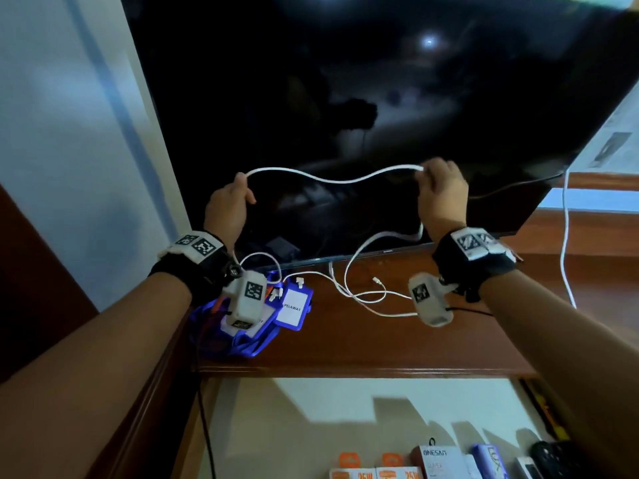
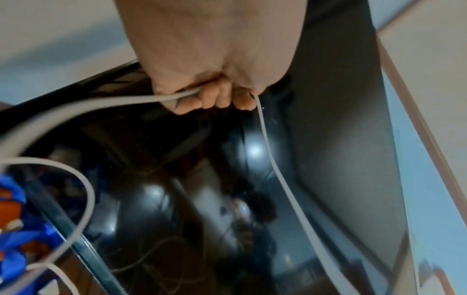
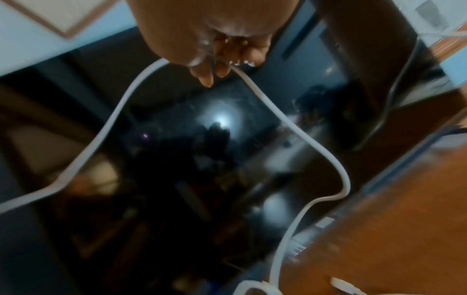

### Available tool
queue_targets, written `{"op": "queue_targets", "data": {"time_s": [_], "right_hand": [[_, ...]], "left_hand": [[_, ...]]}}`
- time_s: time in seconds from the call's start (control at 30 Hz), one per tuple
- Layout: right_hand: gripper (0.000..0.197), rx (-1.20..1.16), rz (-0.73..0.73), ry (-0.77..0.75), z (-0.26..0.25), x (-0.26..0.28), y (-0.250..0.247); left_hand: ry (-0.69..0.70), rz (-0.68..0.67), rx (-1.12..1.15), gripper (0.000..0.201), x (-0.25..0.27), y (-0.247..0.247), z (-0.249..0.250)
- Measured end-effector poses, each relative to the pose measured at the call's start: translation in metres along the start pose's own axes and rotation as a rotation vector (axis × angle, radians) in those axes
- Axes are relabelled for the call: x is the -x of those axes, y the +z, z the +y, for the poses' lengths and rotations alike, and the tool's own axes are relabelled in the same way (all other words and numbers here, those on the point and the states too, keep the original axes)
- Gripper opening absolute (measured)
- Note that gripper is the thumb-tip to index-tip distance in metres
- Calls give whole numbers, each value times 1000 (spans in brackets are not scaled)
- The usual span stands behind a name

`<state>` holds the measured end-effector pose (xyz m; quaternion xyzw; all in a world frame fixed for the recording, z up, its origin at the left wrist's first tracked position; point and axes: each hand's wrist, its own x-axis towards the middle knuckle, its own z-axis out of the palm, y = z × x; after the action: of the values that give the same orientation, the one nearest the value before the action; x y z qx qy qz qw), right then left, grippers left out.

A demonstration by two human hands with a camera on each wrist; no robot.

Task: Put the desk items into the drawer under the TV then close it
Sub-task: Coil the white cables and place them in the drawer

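A white cable (image 1: 332, 179) stretches in a sagging wave between both raised hands in front of the dark TV (image 1: 380, 98). My left hand (image 1: 230, 202) grips one part of it, fingers curled round the cable (image 2: 151, 98). My right hand (image 1: 439, 191) pinches another part, the cable (image 3: 267, 103) running out on both sides of the fingers. The rest of the cable trails down in loops onto the brown desk (image 1: 345, 340). A pile of blue lanyards with card holders (image 1: 262, 316) lies on the desk's left. The drawer (image 1: 311, 409) below stands pulled out.
Small boxes and packets (image 1: 439, 461) lie along the drawer's near edge. Another white cord (image 1: 567, 236) hangs at the right beside the TV. A black cable (image 1: 205, 430) runs down at the desk's left side. A pale wall stands at the left.
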<state>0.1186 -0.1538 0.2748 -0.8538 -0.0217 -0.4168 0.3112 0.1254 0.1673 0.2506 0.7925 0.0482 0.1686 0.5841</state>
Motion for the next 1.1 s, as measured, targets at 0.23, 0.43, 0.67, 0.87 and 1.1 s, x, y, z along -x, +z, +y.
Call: {"op": "queue_targets", "data": {"time_s": [0.23,0.43,0.67,0.87,1.1], "right_hand": [[26,510,-580,400,83,99,-3],[27,282,-680,631,100,120,-1],[25,192,-483,265,68,52,-9],[23,97,-363,7,40,23,-23],[18,191,-519,-34,30,71,-24]], "left_hand": [[-131,283,325,44,2,-28,-8],[-230,231,425,42,10,-25,-20],[-180,37,372,36,31,5,-9],[-61,-49,278,32,45,29,17],[97,-273,68,25,81,66,31]]}}
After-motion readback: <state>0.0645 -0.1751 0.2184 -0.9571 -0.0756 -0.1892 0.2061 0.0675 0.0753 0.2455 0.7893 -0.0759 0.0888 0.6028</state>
